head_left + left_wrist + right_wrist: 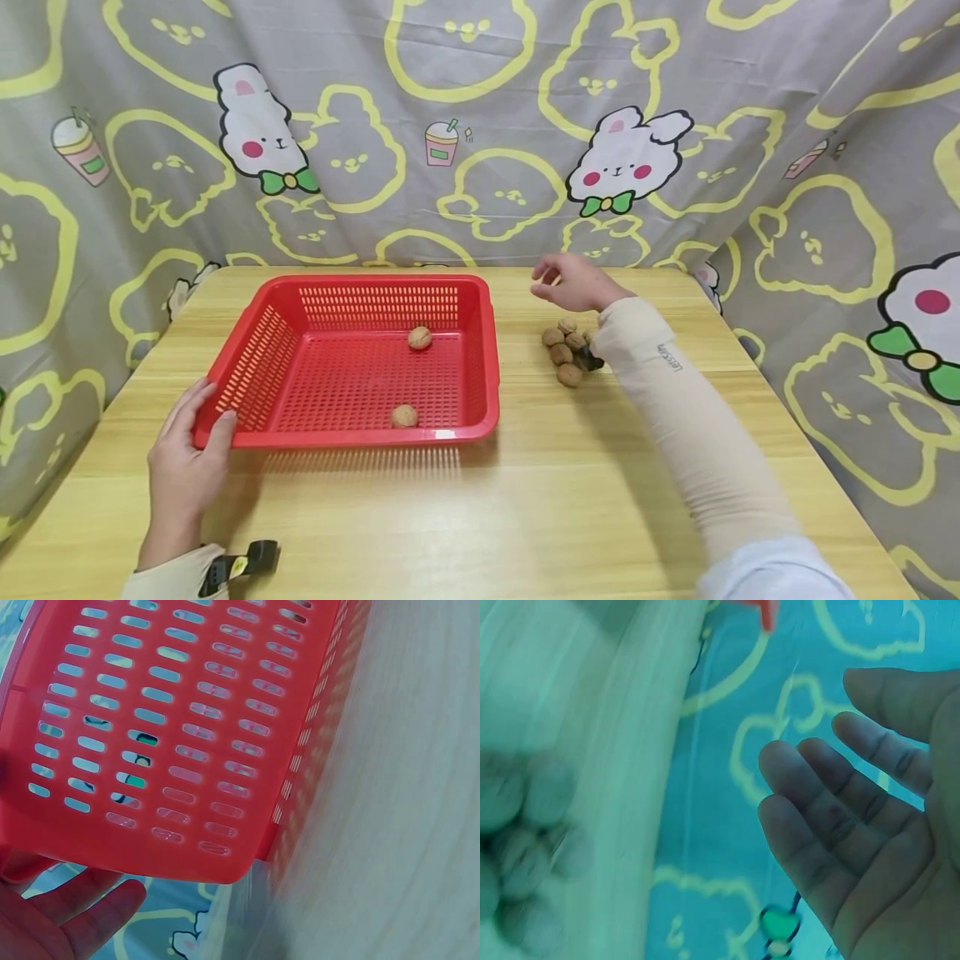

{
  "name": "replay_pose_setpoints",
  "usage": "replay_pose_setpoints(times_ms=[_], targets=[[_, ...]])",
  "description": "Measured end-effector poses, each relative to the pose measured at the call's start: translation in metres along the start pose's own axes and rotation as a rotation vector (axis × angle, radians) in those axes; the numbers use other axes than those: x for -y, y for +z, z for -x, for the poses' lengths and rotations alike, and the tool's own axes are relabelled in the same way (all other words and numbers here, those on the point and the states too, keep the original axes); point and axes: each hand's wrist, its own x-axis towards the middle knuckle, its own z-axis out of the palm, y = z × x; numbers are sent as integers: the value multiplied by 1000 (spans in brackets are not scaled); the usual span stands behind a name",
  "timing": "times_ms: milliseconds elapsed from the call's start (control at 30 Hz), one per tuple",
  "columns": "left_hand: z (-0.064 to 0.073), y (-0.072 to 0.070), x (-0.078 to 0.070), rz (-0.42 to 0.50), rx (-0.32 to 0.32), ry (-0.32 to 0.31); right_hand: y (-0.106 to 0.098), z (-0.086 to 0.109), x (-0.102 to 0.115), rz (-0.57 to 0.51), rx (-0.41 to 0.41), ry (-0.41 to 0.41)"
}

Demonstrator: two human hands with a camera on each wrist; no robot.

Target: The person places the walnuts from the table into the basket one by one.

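Note:
A red plastic basket (491,358) with slotted walls stands on the table, holding one walnut (420,337) towards the back and another walnut (404,416) near its front wall. My left hand (183,467) grips the basket's front left corner, thumb and fingers about the rim. From the left wrist, the basket's slotted side (172,742) fills much of the view beside the fingers (105,915). Up beyond a small pile of walnuts (561,354), my right hand (573,282) hovers with loosely bent fingers and nothing in them. The right wrist view shows the palm bare and the walnuts (525,855) blurred at left.
The wooden table (465,517) carries the basket at left and the walnut pile to its right. A patterned curtain (480,192) hangs behind and at both sides. A black wrist camera (261,556) sits on the left wrist; the right one partly covers the pile.

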Motion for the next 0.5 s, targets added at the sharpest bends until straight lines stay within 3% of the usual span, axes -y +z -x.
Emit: replay_pose_setpoints(times_ms=[167,500], targets=[[1,0,1,8,-7,28,-1,15,-33,1,-17,57],[-1,0,2,10,16,-10,14,35,-89,-7,-65,164]])
